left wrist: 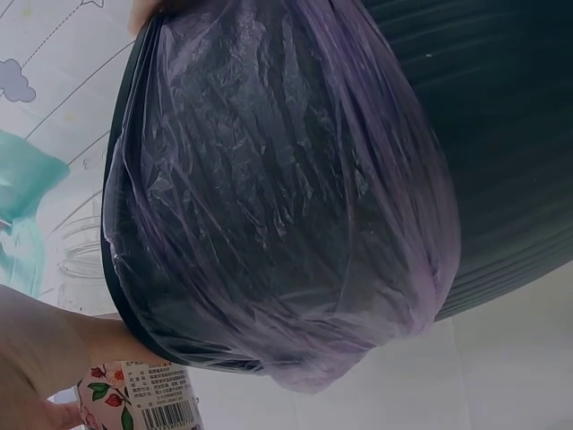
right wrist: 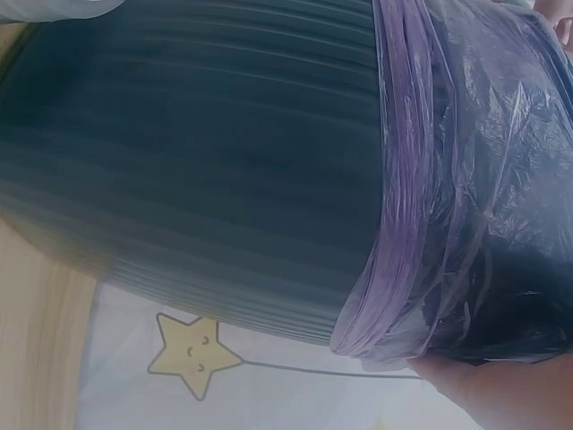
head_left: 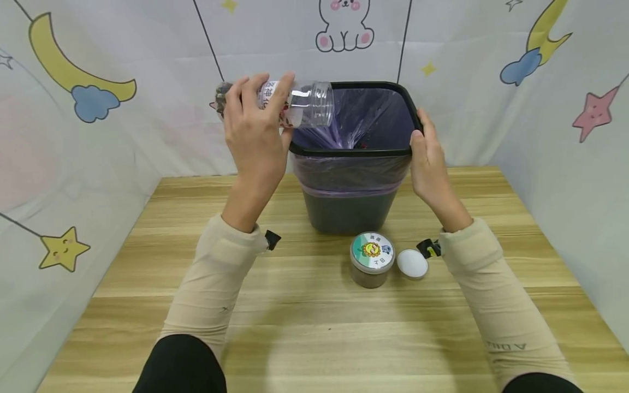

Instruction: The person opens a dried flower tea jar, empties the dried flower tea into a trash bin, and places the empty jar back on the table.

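Observation:
My left hand (head_left: 257, 128) holds a clear plastic jar (head_left: 314, 103) on its side, its uncapped mouth over the left rim of a dark trash bin (head_left: 346, 210). Dark bits lie at the jar's base end, and its printed label (left wrist: 148, 399) shows in the left wrist view. A purple liner bag (head_left: 354, 177) is folded over the bin's rim, with some small red bits visible inside. At the bin's right rim, my right hand (head_left: 432, 164) grips the edge, thumb on the near side. The right wrist view shows its fingers (right wrist: 457, 381) against the liner.
In front of the bin stands a short round container (head_left: 372, 259) with a sunflower picture on its lid. Beside it lies a small white lid (head_left: 413, 264). All stand on a wooden table (head_left: 304, 338), with patterned white cloth (head_left: 162, 131) hanging behind and at both sides.

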`<state>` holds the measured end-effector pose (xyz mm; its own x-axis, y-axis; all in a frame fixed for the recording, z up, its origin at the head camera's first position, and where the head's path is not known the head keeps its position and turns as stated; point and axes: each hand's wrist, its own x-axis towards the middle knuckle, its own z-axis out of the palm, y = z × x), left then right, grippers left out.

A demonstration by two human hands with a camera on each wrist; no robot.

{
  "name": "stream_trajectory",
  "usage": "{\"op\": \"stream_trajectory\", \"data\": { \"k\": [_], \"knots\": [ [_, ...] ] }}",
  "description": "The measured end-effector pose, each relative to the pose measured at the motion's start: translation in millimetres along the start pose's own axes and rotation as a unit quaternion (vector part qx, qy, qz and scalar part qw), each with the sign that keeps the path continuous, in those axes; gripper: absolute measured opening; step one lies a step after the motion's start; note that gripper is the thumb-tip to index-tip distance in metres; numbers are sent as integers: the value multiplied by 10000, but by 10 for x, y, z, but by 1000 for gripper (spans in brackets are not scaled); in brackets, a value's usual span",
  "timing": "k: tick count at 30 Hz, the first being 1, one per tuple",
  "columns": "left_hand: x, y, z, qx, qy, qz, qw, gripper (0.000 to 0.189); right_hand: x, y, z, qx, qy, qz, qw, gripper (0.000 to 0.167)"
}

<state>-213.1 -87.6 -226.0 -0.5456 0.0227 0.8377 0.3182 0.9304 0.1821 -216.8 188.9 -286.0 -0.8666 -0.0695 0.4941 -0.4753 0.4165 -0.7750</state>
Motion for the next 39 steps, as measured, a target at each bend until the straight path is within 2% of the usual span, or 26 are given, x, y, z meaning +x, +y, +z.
{"op": "stream_trajectory", "data": {
  "k": [21, 30, 39],
  "knots": [
    [35, 28, 67, 1, 224, 470, 9986, 63, -7, -24, 6, 156, -47, -114, 9998, 66],
    [46, 59, 97, 58, 318, 442, 9985, 48, -16, -24, 2, 196, -24, -117, 9997, 64],
    [42, 77, 100, 109, 316, 499, 9982, 45, -9, -14, 6, 151, 16, -39, 9999, 66]
  ]
}}
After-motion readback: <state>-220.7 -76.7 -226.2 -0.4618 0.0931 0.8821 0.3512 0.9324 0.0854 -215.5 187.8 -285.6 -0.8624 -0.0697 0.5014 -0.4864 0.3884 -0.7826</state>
